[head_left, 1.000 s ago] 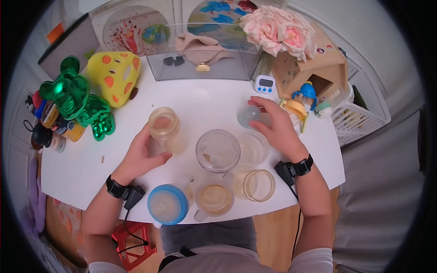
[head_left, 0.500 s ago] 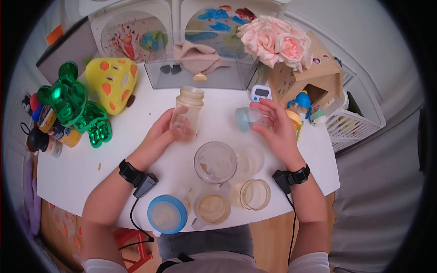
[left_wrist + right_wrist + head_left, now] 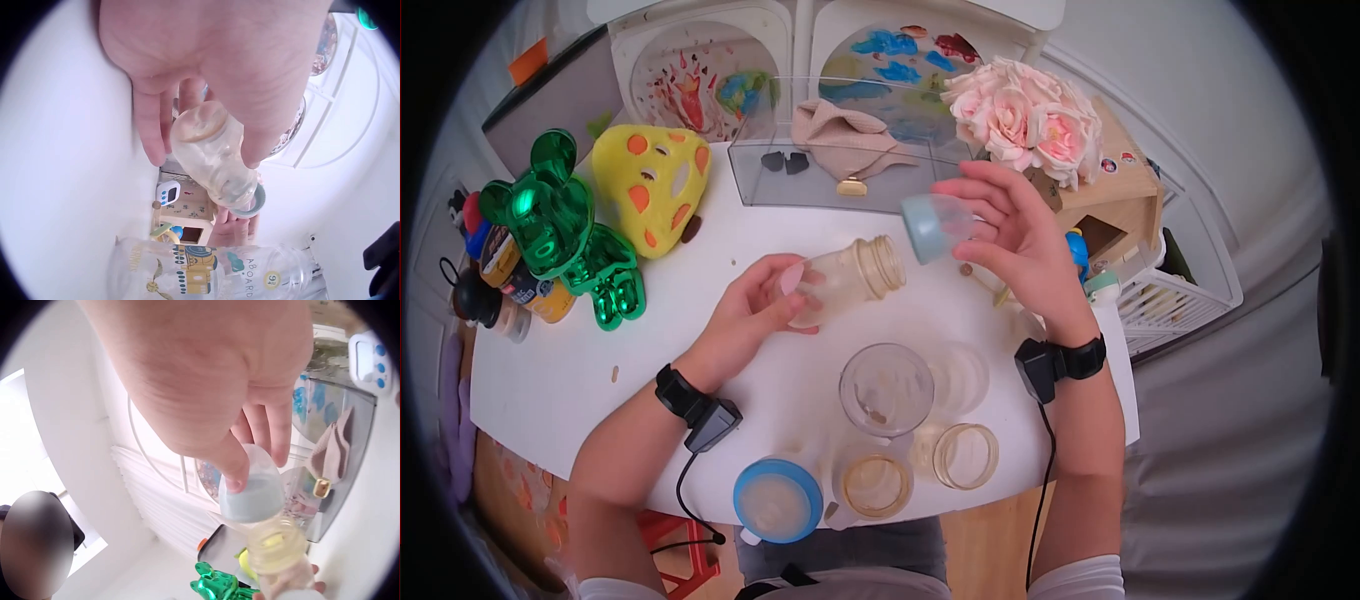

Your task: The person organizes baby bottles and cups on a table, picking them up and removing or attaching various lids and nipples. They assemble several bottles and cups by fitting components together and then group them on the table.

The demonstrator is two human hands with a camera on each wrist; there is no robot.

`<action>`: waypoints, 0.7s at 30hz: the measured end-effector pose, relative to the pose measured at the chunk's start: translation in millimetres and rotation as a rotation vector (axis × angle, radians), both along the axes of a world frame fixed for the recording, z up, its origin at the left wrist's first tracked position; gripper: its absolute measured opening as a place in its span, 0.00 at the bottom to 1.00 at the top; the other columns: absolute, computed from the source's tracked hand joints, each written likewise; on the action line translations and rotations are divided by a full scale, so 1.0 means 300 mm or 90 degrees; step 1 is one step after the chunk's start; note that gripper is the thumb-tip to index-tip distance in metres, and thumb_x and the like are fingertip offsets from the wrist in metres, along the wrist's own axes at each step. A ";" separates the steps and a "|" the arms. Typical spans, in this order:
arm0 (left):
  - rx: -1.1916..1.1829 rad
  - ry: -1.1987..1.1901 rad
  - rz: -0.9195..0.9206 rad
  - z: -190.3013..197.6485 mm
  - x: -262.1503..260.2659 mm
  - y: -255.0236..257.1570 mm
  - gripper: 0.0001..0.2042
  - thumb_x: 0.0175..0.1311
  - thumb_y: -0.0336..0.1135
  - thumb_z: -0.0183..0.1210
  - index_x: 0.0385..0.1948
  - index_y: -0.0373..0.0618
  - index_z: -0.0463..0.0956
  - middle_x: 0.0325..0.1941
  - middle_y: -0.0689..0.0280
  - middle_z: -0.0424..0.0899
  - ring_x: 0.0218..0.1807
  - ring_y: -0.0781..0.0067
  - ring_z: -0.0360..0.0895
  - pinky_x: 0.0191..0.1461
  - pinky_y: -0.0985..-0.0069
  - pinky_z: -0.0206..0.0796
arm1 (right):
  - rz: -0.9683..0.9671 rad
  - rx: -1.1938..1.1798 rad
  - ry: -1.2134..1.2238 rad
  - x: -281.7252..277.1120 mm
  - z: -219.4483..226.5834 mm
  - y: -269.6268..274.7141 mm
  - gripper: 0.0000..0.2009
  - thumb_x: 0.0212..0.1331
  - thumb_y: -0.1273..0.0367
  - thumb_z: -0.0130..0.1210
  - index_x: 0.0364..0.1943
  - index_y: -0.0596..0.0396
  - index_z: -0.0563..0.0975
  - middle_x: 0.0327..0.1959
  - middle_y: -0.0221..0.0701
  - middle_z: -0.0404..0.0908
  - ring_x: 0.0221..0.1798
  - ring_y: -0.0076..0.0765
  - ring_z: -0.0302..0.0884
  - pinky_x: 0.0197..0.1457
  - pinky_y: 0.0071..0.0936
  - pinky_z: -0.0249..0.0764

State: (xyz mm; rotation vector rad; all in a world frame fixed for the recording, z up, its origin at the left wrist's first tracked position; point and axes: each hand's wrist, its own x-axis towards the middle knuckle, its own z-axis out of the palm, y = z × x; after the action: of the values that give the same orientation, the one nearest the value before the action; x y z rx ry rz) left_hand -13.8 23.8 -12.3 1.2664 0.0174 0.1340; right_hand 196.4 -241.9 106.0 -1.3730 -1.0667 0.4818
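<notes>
My left hand grips a clear, yellowish baby bottle around its lower body. The bottle is tilted on its side, its open threaded neck turned up to the right. Thumb and fingers of my right hand pinch a bottle cap with a clear dome and a pale blue-green ring. Its ring side faces the bottle's neck, with a small gap between them in the head view. From the right wrist, the cap overlaps the line of the bottle neck.
Near the front edge stand a large clear container, a blue-rimmed cup, a cup with a handle and an open jar. Behind are a clear box, pink roses, a green bear figure and a yellow plush.
The bottle has gone from upright to tilted, its neck swinging right toward the cap. My right hand has lifted the cap off the table area, turning its ring toward the bottle.
</notes>
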 end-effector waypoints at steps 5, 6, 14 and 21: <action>0.002 0.008 0.013 0.007 -0.006 0.007 0.27 0.78 0.46 0.64 0.71 0.45 0.66 0.69 0.61 0.78 0.64 0.69 0.81 0.62 0.64 0.81 | 0.029 -0.053 -0.058 -0.016 0.003 0.055 0.37 0.58 0.88 0.63 0.74 0.58 0.67 0.68 0.41 0.80 0.70 0.36 0.79 0.67 0.31 0.80; 0.009 0.012 0.008 0.010 -0.008 0.008 0.27 0.78 0.46 0.64 0.71 0.45 0.66 0.70 0.61 0.78 0.64 0.68 0.82 0.62 0.64 0.81 | 0.034 -0.064 -0.088 -0.016 -0.006 0.055 0.37 0.58 0.88 0.63 0.74 0.57 0.68 0.67 0.40 0.81 0.70 0.36 0.79 0.67 0.31 0.80; 0.045 0.018 -0.003 -0.007 -0.007 0.005 0.28 0.79 0.49 0.63 0.71 0.43 0.67 0.69 0.59 0.80 0.62 0.68 0.84 0.59 0.66 0.81 | -0.003 -0.085 -0.099 -0.001 -0.053 0.061 0.36 0.56 0.85 0.66 0.72 0.56 0.71 0.65 0.35 0.85 0.68 0.31 0.81 0.68 0.30 0.78; 0.103 0.041 -0.003 0.006 -0.017 0.003 0.28 0.81 0.54 0.57 0.69 0.39 0.70 0.62 0.59 0.86 0.56 0.65 0.87 0.53 0.68 0.82 | -0.010 -0.130 -0.136 -0.015 -0.049 0.060 0.37 0.53 0.87 0.66 0.71 0.55 0.73 0.65 0.35 0.85 0.70 0.31 0.79 0.70 0.28 0.74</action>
State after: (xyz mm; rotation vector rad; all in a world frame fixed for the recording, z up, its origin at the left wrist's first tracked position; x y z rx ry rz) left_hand -18.9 24.6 -10.6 1.4322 0.0602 0.0914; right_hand 192.0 -224.0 91.3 -1.6406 -1.2036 0.4498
